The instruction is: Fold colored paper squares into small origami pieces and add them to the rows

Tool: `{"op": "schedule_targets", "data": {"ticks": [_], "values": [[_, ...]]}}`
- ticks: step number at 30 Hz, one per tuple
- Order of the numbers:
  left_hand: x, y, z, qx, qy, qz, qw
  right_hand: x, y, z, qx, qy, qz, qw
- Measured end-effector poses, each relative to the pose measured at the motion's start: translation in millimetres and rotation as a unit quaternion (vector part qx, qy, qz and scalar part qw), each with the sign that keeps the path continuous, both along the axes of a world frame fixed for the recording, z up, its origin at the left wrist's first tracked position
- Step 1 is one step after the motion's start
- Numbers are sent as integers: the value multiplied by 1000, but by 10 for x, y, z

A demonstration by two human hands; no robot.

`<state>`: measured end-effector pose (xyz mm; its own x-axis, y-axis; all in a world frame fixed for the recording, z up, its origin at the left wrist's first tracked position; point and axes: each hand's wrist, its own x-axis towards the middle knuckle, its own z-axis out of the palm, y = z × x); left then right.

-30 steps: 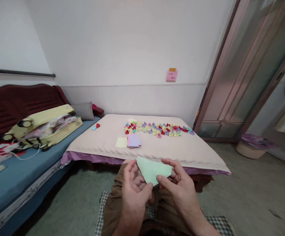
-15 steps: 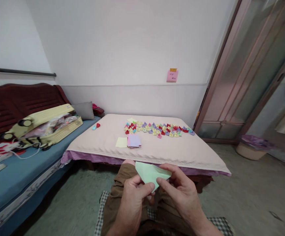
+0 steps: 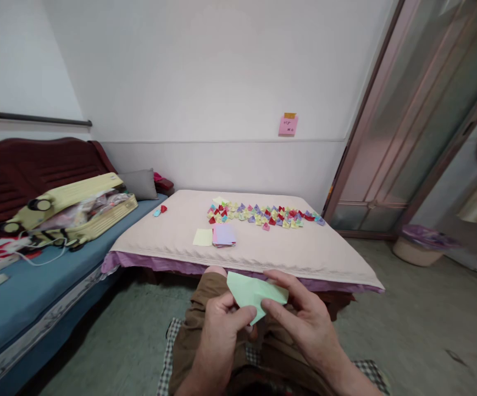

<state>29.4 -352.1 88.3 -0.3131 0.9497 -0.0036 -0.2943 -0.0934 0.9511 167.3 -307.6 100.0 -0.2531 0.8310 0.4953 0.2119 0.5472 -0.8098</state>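
A light green sheet of folded paper (image 3: pixel 250 290), roughly triangular with its point downward, is held above my lap. My left hand (image 3: pixel 224 330) pinches its lower left part, thumb on the face and fingers behind. With the thumb pressed on the paper's front, my right hand (image 3: pixel 304 313) grips the right side, and its index finger lies along the upper edge. Beyond my knees, a stack of purple and pink paper squares (image 3: pixel 224 235) lies on the covered table, with a pale yellow sheet (image 3: pixel 203 237) beside it. The fingertips behind the paper are partly hidden.
Many small folded paper pieces (image 3: pixel 265 215) in several colours spread across the table (image 3: pixel 296 253). A red and a blue piece (image 3: pixel 160 210) lie at its left. An open yellow suitcase (image 3: pixel 77 212) rests on the blue-covered bench. A bin (image 3: pixel 422 245) stands right.
The green paper stays in both hands, its right side tilted slightly lower. My right fingers have shifted a little along its upper edge. The view has moved slightly.
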Motion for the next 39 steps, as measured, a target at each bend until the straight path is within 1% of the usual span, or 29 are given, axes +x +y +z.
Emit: {"op": "schedule_targets", "data": {"ticks": [3, 7, 11, 14, 16, 21, 23, 25, 28, 30, 32, 34, 37, 39], "values": [[-40, 16, -8, -4, 22, -28, 999, 27, 21, 50, 26, -36, 21, 999], [-102, 49, -52, 4, 71, -38, 997, 43, 26, 72, 53, -63, 18, 996], [-121, 70, -99, 2, 73, -63, 995, 54, 18, 43, 99, -66, 55, 991], [-107, 64, -101, -1, 67, -64, 996, 60, 19, 30, 103, -57, 76, 990], [-98, 55, -89, 1, 65, -58, 996, 62, 21, 40, 86, -45, 81, 992], [-108, 45, -68, 9, 68, -69, 995, 62, 20, 85, 26, -28, 72, 997], [-111, 49, -72, 11, 63, -64, 996, 48, 18, 79, -7, -19, 73, 997], [-105, 51, -78, 11, 58, -61, 996, 23, 16, 55, -72, 14, 80, 994], [-87, 45, -75, 9, 48, -60, 997, -24, 13, 4, -186, 91, 92, 974], [-83, 37, -59, 12, 32, -60, 998, -44, 11, -19, -225, 122, 94, 962], [-93, 34, -33, 16, 8, -54, 998, -51, 11, -25, -238, 133, 92, 958], [-113, 36, -4, 16, -11, -33, 999, -52, 10, -16, -244, 138, 96, 955], [-142, 45, 23, 13, -18, -3, 1000, -58, 1, 15, -252, 146, 103, 951], [-153, 48, 25, 18, -18, -1, 1000, -66, -10, 39, -254, 155, 111, 948]]}}
